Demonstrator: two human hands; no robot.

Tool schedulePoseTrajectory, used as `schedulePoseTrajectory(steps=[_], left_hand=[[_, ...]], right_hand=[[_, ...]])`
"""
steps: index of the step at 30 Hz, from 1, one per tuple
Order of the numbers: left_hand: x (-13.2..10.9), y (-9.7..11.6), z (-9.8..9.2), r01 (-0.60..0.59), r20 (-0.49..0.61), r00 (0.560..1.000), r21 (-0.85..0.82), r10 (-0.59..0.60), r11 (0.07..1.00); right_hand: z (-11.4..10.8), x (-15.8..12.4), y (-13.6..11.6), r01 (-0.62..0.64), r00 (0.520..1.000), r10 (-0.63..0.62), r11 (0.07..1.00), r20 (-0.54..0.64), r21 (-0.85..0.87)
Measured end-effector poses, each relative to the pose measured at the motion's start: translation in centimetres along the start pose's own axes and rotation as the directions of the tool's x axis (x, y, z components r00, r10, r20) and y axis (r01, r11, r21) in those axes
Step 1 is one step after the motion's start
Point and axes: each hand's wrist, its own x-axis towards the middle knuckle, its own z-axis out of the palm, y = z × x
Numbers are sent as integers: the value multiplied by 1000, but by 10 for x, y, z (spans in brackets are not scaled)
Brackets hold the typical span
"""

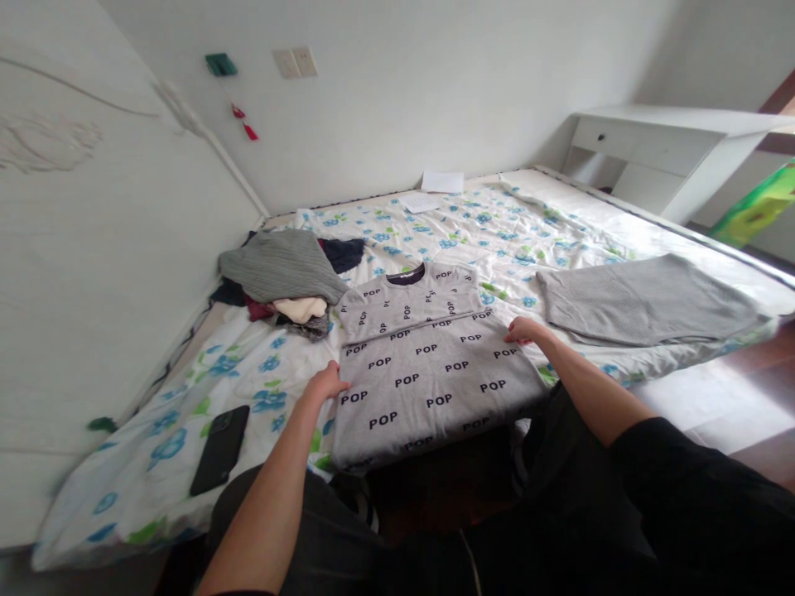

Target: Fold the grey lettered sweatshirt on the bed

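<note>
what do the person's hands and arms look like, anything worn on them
The left hand and right hand are bare: no gloves, watch or bracelet shows. Both forearms are uncovered. A plain black sleeve covers the right upper arm.

One left hand [325, 384] and one right hand [522, 330] are holding one shirt [428, 364]. One phone [220, 449] and one clothes pile [279, 265] are lying at left, one grey garment [646, 300] at right, two papers [443, 181] far off.
</note>
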Motion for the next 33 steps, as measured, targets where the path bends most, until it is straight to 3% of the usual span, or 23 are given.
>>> schedulePoseTrajectory(steps=[4, 10, 12, 15, 17, 19, 22, 26, 28, 33], left_hand=[[-8, 13, -5, -69, -131, 988, 90, 81, 994], [-15, 38, 1, -273, 31, 961, -50, 275, 961], [-17, 43, 6, -341, 87, 932, -115, 352, 933], [-18, 48, 11, -391, 128, 903, -150, 410, 908], [-18, 50, 12, -395, 141, 897, -169, 419, 903], [-18, 52, 11, -393, 167, 890, -189, 424, 900], [-17, 55, 11, -406, 210, 874, -179, 438, 896], [-20, 63, 15, -456, 239, 846, -138, 476, 879], [-21, 67, 17, -471, 225, 843, -129, 488, 873], [-21, 72, 17, -463, 213, 848, -151, 486, 874]], right_hand=[[11, -11, -22, 16, 976, -49, 988, -212, -154], [29, -34, -66, 102, 869, -206, 964, -450, -244], [29, -34, -73, 130, 880, -234, 956, -413, -264], [28, -31, -77, 293, 936, -325, 932, -137, -212], [31, -29, -78, 428, 904, -425, 895, 53, -125], [34, -29, -79, 507, 859, -497, 860, 121, -64], [35, -29, -79, 492, 864, -476, 868, 162, -74], [31, -24, -71, 361, 901, -311, 924, 304, -125], [31, -20, -67, 334, 911, -281, 932, 302, -140], [36, -12, -61, 339, 940, -317, 913, 128, -228]])
